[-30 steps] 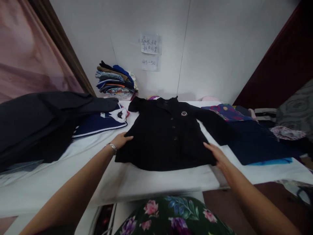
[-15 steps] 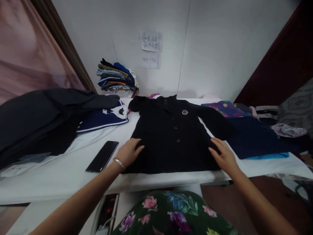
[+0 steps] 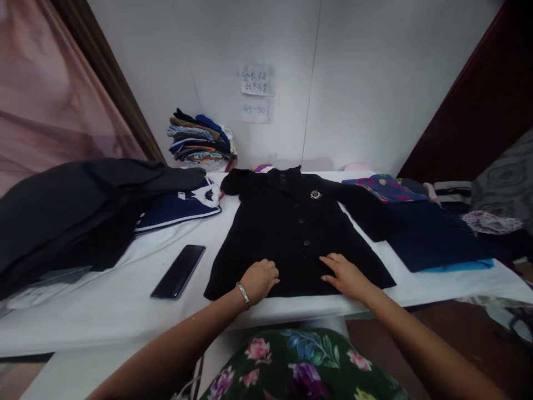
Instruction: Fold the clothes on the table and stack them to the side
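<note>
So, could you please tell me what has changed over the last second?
Both hands slid inward along the jacket's hem: left hand and right hand now lie flat near its middle. The phone, earlier hidden by the left arm, shows. The stack stayed.

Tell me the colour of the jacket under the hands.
Black jacket, with a small light crest on the chest; head view.

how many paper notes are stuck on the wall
2. The upper note with handwriting is on the white wall above the stacked clothes; the smaller note reading 45-50 sits directly below it.
</note>
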`<state>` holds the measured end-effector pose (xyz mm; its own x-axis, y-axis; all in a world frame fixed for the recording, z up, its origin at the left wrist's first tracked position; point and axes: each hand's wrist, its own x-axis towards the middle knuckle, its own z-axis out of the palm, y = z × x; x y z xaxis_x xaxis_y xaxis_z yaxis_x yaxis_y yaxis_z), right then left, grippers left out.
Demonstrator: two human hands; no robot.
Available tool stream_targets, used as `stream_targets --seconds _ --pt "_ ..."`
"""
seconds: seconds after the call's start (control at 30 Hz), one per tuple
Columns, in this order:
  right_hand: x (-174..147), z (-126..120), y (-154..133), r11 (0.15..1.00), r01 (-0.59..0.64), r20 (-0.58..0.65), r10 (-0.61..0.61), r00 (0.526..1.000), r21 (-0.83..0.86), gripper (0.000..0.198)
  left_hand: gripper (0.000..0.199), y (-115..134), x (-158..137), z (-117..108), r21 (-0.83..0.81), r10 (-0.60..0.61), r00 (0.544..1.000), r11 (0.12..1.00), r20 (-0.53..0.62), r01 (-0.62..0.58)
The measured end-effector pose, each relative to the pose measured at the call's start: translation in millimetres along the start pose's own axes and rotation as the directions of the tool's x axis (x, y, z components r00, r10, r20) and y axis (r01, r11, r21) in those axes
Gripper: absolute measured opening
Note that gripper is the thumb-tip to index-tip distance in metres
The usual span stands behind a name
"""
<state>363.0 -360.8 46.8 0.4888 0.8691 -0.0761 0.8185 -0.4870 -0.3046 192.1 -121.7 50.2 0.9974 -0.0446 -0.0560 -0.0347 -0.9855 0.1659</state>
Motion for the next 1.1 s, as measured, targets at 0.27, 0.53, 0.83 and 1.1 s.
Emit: stream_targets --seconds 0.27,0.53,0.83,1.1 --pt "13.0 -6.9 -11.6 0.991 -0.08 0.091 0.09 0.992 -0.109 0.015 0.013 -14.0 -1.5 -13.5 -0.415 -0.095 0.979 0.91 -0.183 0.011" --pt "33.9 -31.8 -62.6 0.929 0.151 -0.067 -0.136 0.988 0.337 0.009 0.019 -44.4 -37.2 -72.2 -0.558 -0.175 0.915 0.827 -0.364 -0.064" --pt "37.4 17.8 -62.2 0.974 0.058 0.094 -0.08 0.992 0.217 0.01 0.021 -53.8 -56.2 -36.2 -0.358 -0.208 0.97 0.922 -0.128 0.15" --pt "39.9 -14.8 -13.4 0.953 0.024 -0.234 0.05 0.971 0.302 0.029 0.045 -129.4 -25.9 -50.2 -0.213 -0.687 0.697 0.727 -0.207 0.653"
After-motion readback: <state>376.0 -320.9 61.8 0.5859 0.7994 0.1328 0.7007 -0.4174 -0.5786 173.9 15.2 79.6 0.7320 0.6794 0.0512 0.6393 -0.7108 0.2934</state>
